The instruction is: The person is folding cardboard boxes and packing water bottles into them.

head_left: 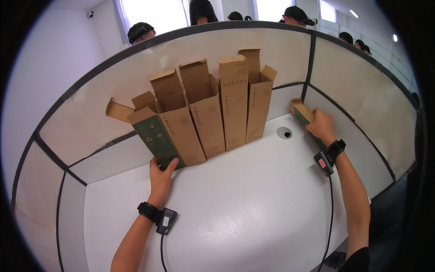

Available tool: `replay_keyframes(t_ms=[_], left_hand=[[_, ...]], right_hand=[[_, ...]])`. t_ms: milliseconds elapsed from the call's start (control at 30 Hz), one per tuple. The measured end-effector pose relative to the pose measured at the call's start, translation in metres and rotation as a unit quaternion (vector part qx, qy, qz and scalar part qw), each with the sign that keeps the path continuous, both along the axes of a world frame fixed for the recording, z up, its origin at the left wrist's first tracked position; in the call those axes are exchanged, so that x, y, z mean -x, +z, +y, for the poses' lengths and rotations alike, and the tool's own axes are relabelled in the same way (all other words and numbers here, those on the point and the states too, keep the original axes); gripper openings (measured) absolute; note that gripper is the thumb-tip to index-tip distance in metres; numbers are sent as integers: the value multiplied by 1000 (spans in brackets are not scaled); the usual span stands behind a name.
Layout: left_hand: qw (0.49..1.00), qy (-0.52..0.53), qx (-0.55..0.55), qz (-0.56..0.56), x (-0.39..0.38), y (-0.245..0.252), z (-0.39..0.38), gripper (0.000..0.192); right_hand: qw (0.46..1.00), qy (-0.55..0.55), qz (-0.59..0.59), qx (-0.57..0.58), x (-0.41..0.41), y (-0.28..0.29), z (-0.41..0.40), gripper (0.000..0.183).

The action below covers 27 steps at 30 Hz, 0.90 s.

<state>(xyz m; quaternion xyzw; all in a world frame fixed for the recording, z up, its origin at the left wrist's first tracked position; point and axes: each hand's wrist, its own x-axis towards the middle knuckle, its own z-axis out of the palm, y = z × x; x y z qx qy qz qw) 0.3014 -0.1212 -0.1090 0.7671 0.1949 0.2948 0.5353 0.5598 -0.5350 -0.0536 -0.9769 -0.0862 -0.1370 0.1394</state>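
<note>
Several tall brown cardboard boxes stand upright in a row, their top flaps raised. My left hand (162, 176) grips the lower part of the leftmost box (156, 137), whose green printed side faces me. Beside it are a brown box (181, 136), another with its top open (208, 125), one with a tall front panel (233, 112) and the rightmost one (260, 108). At the right, my right hand (320, 125) holds a separate green and brown cardboard box (302, 112) near the side panel; its lower part is partly hidden behind the hand and wrist.
The boxes stand on a white table (217, 210) walled by pale partition panels (363, 112) with dark edging. A round cable grommet (284, 133) lies between the row and my right hand. Cables hang from both wrist devices. Several people are beyond the partition.
</note>
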Motion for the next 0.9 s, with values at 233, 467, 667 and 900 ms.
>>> replay_keyframes(t_ms=[233, 467, 667, 900], left_hand=[[1000, -5, 15, -19, -4, -2, -3, 64], [997, -12, -30, -70, -10, -13, 2, 64], [1000, 11, -26, 4, 4, -1, 8, 69], [993, -16, -75, -85, -17, -17, 12, 62]], right_hand=[[936, 2, -299, -187, -25, -6, 50, 54], [998, 0, 19, -56, -33, -19, -13, 76], [879, 91, -216, -415, 2, 32, 50, 84], [847, 116, -216, -471, -60, -58, 109, 85]])
